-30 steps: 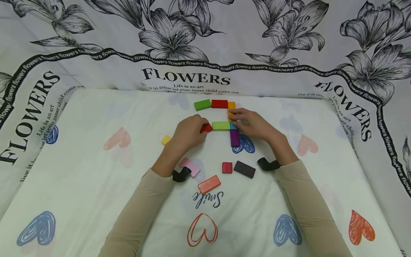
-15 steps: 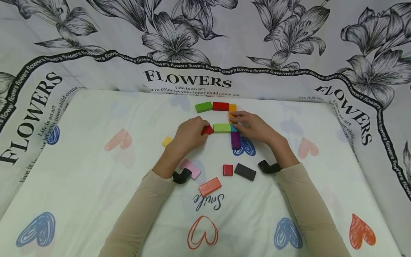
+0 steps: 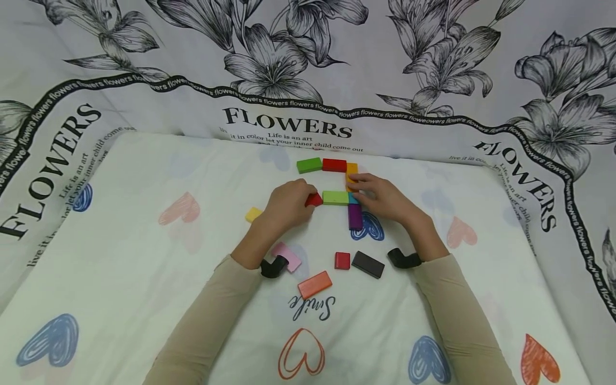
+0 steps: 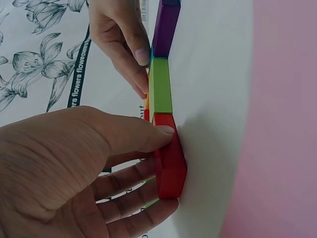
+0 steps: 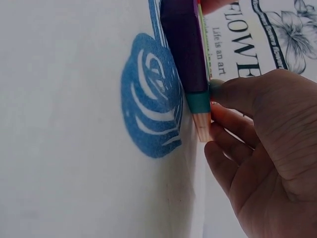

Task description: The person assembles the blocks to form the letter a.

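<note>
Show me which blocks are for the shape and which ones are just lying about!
Seem part of the shape:
pinched red block in the left hand
light green block
blue block
purple block
orange block
long red block
dark green block

Seem just lying about:
yellow block
pink block
coral block
small red block
black block

On my head feed I see a white cloth printed with blue, pink and red hearts and an upside-down "Smile". Beyond it, a pale sheet carries black-line flowers, a wavy dark band and bold "FLOWERS" lettering. The light looks soft. Down one side of my left wrist feed runs a plain pink area I can't identify.
</note>
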{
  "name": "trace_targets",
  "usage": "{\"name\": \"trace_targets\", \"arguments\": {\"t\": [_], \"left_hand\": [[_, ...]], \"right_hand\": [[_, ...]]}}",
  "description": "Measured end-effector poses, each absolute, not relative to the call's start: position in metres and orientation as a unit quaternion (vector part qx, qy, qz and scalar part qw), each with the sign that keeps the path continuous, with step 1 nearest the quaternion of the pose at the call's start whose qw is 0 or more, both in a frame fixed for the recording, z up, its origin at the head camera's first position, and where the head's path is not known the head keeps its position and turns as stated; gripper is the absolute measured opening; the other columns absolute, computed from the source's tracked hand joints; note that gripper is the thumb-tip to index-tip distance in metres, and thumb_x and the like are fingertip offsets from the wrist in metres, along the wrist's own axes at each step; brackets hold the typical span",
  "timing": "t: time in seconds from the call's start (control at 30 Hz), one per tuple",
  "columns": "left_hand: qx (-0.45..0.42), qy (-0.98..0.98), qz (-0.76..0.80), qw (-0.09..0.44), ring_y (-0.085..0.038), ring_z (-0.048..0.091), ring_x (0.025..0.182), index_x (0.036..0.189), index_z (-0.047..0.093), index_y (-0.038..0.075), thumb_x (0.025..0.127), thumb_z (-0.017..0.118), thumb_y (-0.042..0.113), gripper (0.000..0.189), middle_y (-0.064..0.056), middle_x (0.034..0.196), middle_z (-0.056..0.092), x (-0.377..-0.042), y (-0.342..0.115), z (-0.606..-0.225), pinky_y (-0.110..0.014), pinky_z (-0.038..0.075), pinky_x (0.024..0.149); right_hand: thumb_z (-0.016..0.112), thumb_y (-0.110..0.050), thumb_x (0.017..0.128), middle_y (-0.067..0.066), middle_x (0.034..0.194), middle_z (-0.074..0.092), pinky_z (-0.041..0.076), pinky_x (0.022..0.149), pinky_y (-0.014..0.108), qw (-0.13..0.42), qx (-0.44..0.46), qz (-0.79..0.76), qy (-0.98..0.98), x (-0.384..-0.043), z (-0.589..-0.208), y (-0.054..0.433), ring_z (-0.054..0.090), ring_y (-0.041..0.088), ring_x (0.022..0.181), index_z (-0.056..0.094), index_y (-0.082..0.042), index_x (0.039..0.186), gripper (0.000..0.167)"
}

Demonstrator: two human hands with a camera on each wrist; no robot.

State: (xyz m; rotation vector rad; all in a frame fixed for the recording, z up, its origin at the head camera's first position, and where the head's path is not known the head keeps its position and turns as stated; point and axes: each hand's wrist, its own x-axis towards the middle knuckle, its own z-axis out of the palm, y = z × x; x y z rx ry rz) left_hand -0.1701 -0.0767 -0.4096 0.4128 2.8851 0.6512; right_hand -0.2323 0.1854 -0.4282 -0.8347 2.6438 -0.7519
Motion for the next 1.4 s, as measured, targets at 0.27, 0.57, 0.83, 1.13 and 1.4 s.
{"name": "trace_targets", "arguments": {"t": [0.27,0.57,0.83,1.13,1.4], "left_hand": [[0.139,0.961,0.226,0.071,-0.025,0.063,0.095,0.124,0.077,0.007,0.097,0.068,0.01,0.029,-0.01,0.108,0.074,-0.171,-0.075,-0.412,-0.039,0.056,0.083],[0.131,0.961,0.232,0.075,-0.027,0.064,0.1,0.128,0.074,0.005,0.096,0.068,0.011,0.033,-0.013,0.115,0.073,-0.173,-0.077,-0.408,-0.04,0.058,0.091],[0.124,0.96,0.236,0.088,-0.028,0.063,0.103,0.13,0.073,0.005,0.097,0.068,0.012,0.034,-0.012,0.117,0.072,-0.173,-0.078,-0.414,-0.041,0.057,0.094],[0.132,0.958,0.236,0.097,-0.027,0.065,0.106,0.136,0.069,0.004,0.101,0.068,0.025,0.041,-0.014,0.122,0.073,-0.172,-0.082,-0.41,-0.041,0.057,0.097],[0.119,0.96,0.237,0.091,-0.032,0.064,0.129,0.149,0.059,0.003,0.105,0.062,0.034,0.054,-0.017,0.14,0.068,-0.176,-0.097,-0.397,-0.048,0.054,0.112]], "right_hand": [[0.062,-0.015,0.106,0.013,0.163,0.051,0.035,0.129,0.056,0.131,-0.295,-0.263,0.909,-0.233,-0.43,0.189,0.039,0.037,0.158,0.063,-0.006,0.146,0.04],[0.061,-0.015,0.107,0.013,0.163,0.051,0.033,0.13,0.056,0.124,-0.296,-0.268,0.908,-0.236,-0.428,0.186,0.038,0.038,0.158,0.064,-0.006,0.145,0.04],[0.062,-0.017,0.107,0.013,0.163,0.051,0.034,0.129,0.056,0.134,-0.292,-0.265,0.909,-0.234,-0.429,0.184,0.039,0.038,0.158,0.064,-0.007,0.145,0.039],[0.061,-0.018,0.107,0.014,0.163,0.051,0.035,0.128,0.057,0.13,-0.3,-0.256,0.91,-0.235,-0.43,0.185,0.04,0.039,0.157,0.063,-0.007,0.146,0.04],[0.062,-0.017,0.106,0.013,0.163,0.051,0.034,0.129,0.058,0.127,-0.293,-0.261,0.911,-0.236,-0.43,0.187,0.039,0.038,0.157,0.063,-0.007,0.146,0.041]]}}
